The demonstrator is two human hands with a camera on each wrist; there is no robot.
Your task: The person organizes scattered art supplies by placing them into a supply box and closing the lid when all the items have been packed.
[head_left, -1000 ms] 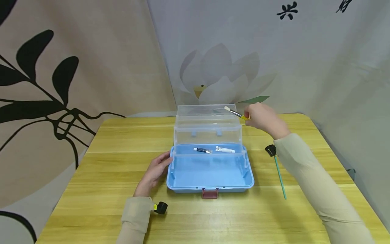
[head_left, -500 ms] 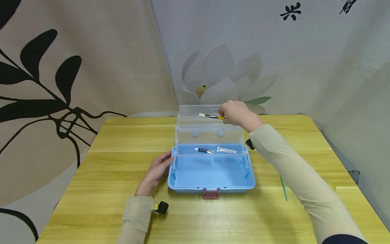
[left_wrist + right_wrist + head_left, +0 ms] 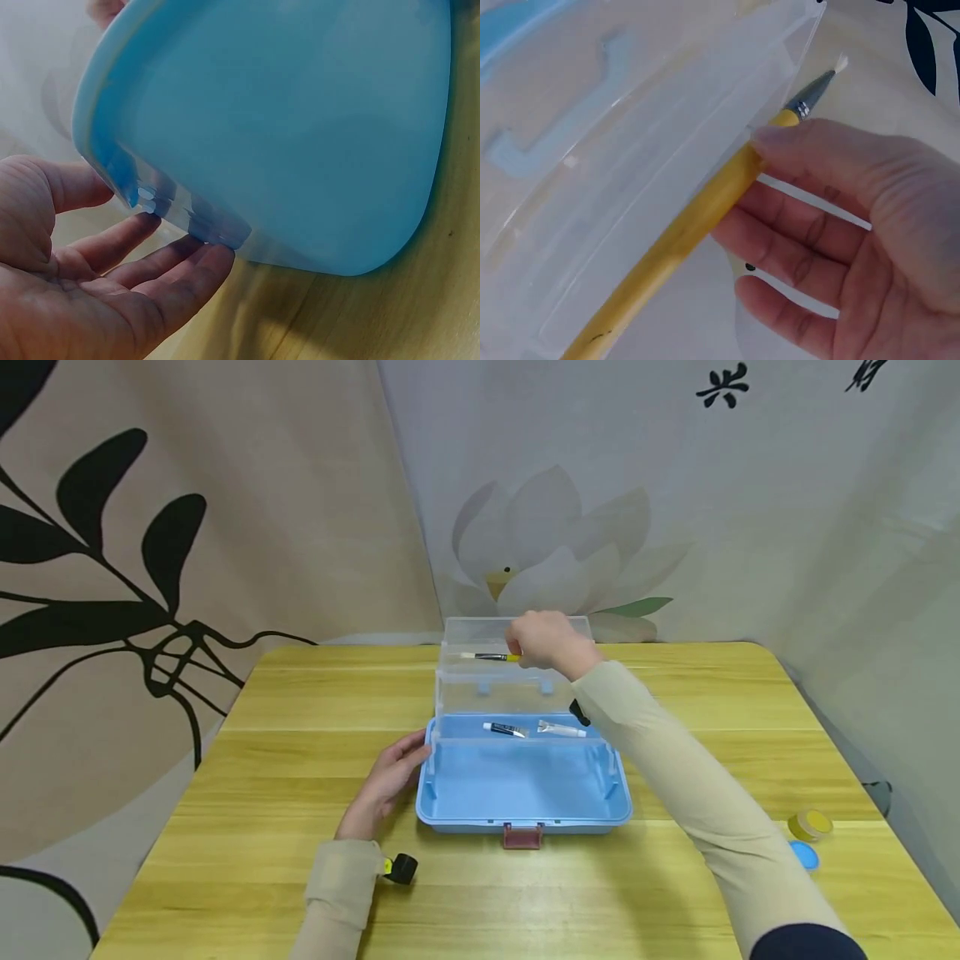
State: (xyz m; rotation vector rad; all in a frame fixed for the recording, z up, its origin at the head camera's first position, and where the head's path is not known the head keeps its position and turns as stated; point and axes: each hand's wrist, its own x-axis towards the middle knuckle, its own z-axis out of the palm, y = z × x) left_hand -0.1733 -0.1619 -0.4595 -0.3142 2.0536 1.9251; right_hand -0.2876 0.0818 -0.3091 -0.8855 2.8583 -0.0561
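A blue storage box (image 3: 517, 781) with a clear lid (image 3: 465, 643) raised at its back stands on the table. My left hand (image 3: 390, 777) holds its left rim; in the left wrist view, thumb and fingertips (image 3: 217, 255) meet the box's edge. Over the raised lid, my right hand (image 3: 551, 639) pinches a yellow-handled paintbrush (image 3: 682, 225) near its metal collar, bristles pointing left in the head view. A dark paint tube (image 3: 506, 729) and a white paint tube (image 3: 561, 728) lie side by side towards the back of the box, seen through clear plastic.
A pinkish latch (image 3: 522, 837) hangs at the box's front. At the table's right lie a yellow round jar (image 3: 810, 825) and a blue disc (image 3: 805, 855), beside my right sleeve (image 3: 697, 793). A printed curtain (image 3: 315, 510) hangs behind the table (image 3: 285, 760).
My right hand has carried the paintbrush left over the lid, and the brush now lies nearly level. The right sleeve now covers the green stick and exposes the jar. The left hand stays put.
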